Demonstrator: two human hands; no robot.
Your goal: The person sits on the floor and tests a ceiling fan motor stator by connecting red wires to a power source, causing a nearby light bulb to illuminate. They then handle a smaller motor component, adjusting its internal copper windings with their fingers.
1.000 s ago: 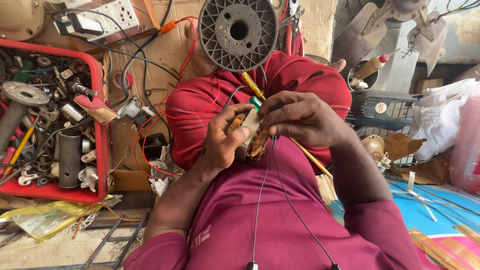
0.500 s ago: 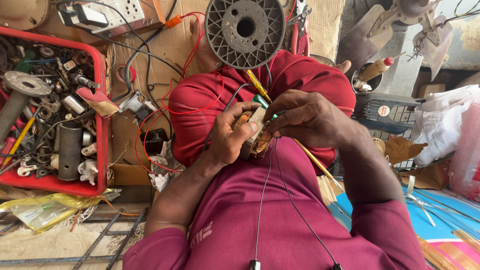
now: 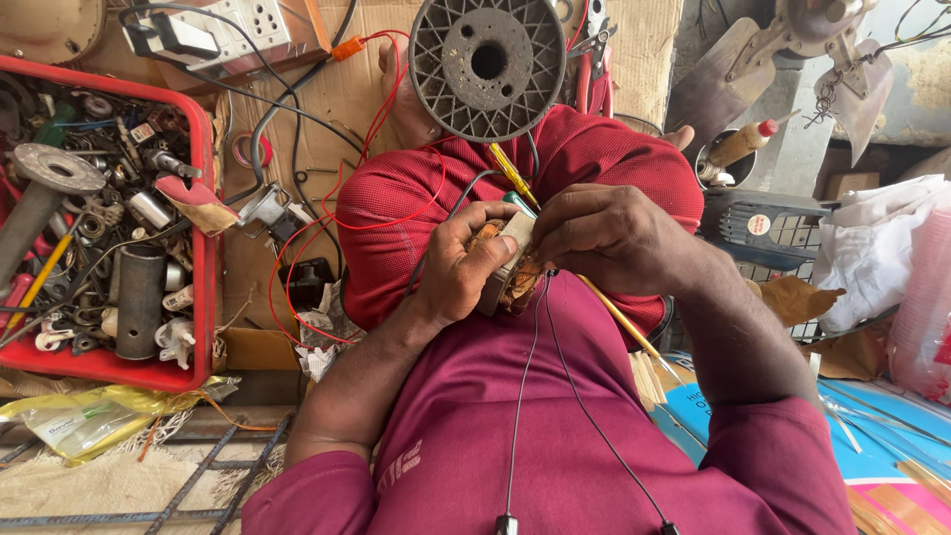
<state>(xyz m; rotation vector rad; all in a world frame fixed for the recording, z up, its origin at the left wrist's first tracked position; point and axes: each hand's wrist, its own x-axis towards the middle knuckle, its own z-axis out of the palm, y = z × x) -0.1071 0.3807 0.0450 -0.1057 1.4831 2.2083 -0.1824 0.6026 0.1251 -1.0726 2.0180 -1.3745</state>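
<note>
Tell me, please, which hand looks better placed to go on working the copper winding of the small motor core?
Probably the right hand: its fingertips sit on the copper winding, while the left hand has its grip around the motor core, steadying it.

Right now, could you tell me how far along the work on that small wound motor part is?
Copper windings already sit in the motor part. The left hand grips it while the right hand works at its top, beside a yellow tool. Whether windings remain to be fitted cannot be told; the grey spool lies nearby.
</note>
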